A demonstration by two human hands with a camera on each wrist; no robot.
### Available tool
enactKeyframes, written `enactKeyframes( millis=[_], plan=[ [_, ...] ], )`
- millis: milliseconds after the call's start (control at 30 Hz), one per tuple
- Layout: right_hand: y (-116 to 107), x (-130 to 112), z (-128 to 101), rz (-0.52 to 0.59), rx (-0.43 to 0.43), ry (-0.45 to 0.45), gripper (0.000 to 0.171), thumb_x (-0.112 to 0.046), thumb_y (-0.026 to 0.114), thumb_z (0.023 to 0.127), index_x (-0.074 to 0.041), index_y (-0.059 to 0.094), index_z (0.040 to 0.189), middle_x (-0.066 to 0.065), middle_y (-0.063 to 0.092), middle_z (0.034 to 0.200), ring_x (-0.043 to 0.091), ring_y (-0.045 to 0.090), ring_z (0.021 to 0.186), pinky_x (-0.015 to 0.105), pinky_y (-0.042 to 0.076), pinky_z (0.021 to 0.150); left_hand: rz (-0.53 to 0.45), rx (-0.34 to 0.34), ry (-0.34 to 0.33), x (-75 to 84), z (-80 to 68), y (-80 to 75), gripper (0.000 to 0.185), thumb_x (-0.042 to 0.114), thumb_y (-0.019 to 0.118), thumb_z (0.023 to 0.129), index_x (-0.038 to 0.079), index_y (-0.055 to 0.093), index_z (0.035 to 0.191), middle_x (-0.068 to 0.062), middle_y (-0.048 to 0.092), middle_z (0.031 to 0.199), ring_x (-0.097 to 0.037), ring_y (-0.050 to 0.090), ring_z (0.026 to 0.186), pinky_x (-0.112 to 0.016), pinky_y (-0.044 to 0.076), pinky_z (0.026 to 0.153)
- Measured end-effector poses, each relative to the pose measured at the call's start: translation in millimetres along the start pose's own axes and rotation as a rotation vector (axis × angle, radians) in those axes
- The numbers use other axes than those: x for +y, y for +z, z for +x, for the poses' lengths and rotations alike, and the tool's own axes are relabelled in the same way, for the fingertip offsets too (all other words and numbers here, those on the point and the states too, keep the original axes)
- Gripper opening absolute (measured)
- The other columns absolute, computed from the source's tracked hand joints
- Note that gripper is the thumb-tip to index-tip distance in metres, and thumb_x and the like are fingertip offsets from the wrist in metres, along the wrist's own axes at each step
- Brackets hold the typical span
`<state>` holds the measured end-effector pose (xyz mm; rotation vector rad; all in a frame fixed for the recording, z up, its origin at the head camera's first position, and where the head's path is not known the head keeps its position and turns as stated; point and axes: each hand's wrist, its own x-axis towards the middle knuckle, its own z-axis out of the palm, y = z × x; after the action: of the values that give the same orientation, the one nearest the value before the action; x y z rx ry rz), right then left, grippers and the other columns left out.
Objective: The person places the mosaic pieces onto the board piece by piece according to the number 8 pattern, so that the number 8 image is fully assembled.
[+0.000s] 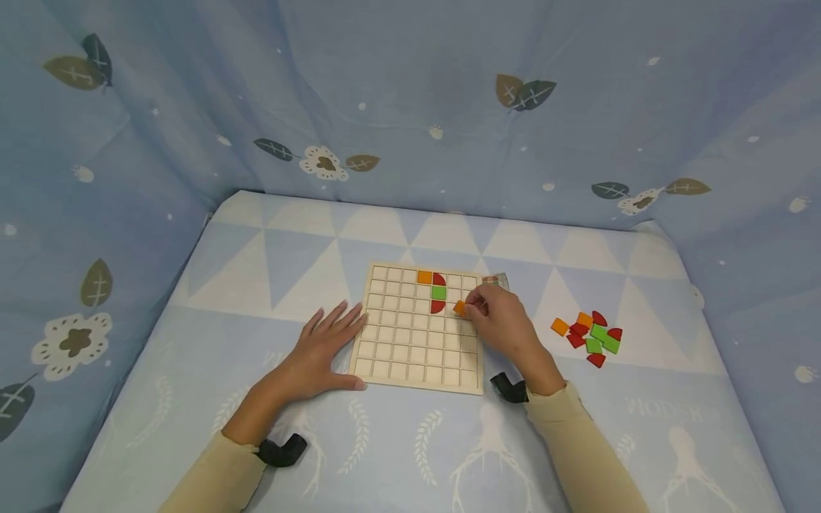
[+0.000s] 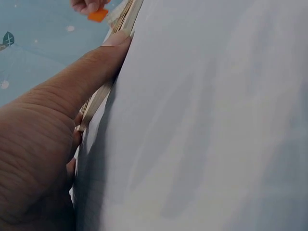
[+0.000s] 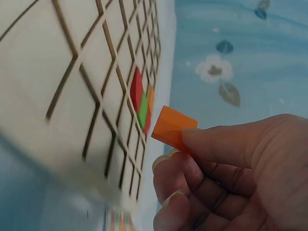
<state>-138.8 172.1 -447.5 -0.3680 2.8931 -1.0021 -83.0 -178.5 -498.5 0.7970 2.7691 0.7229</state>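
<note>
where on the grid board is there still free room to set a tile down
The grid board is bare across its left columns and bottom rows. It is crowded top right, where four placed tiles sit and the right hand pinches an orange tile. The left hand borders the left edge.

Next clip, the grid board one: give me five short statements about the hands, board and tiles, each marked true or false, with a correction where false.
1. The right hand pinches an orange tile. True.
2. The left hand holds a green tile. False: it lies flat, fingers straight, against the left edge of the wooden grid board and holds nothing.
3. Four tiles already sit in the board: an orange square, a green square and two red half-rounds. True.
4. The loose tile pile lies left of the board. False: it lies to the right, on the cloth.
5. The board is nearly full. False: most cells are bare.
</note>
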Motion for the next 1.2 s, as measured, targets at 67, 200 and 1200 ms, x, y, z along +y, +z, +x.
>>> enactKeyframes(
  millis=[67, 200, 1200],
  plan=[
    [9, -6, 9, 0.009, -0.028, -0.040, 0.006, -0.017, 0.061, 0.094, -0.013, 0.064, 0.090, -0.003, 0.059, 0.080, 0.015, 0.051, 0.068, 0.031, 0.045, 0.061, -0.002, -0.001, 0.005, -0.2, -0.2, -0.3, 0.110, 0.068, 0.070, 0.072, 0.019, 0.018, 0.156, 0.003, 0.010, 0.162, -0.025, 0.000, 0.148, -0.052, -0.005, 0.114],
    [22, -16, 25, 0.000, -0.066, -0.119, 0.008, -0.016, 0.060, 0.094, -0.014, 0.063, 0.088, -0.004, 0.056, 0.079, 0.014, 0.049, 0.066, 0.030, 0.044, 0.060, 0.002, -0.004, 0.007, -1.0, -1.2, -0.7, 0.109, 0.068, 0.070, 0.073, 0.020, 0.017, 0.156, 0.003, 0.009, 0.162, -0.025, 0.000, 0.148, -0.052, -0.004, 0.114],
    [41, -34, 52, -0.123, -0.194, -0.179, 0.013, -0.013, 0.055, 0.096, -0.012, 0.068, 0.094, -0.001, 0.062, 0.092, 0.014, 0.054, 0.079, 0.030, 0.048, 0.070, 0.008, -0.025, 0.002, -0.7, -1.6, -2.9, 0.109, 0.068, 0.069, 0.073, 0.020, 0.016, 0.156, 0.003, 0.008, 0.162, -0.025, -0.001, 0.148, -0.052, -0.004, 0.114]
  ],
)
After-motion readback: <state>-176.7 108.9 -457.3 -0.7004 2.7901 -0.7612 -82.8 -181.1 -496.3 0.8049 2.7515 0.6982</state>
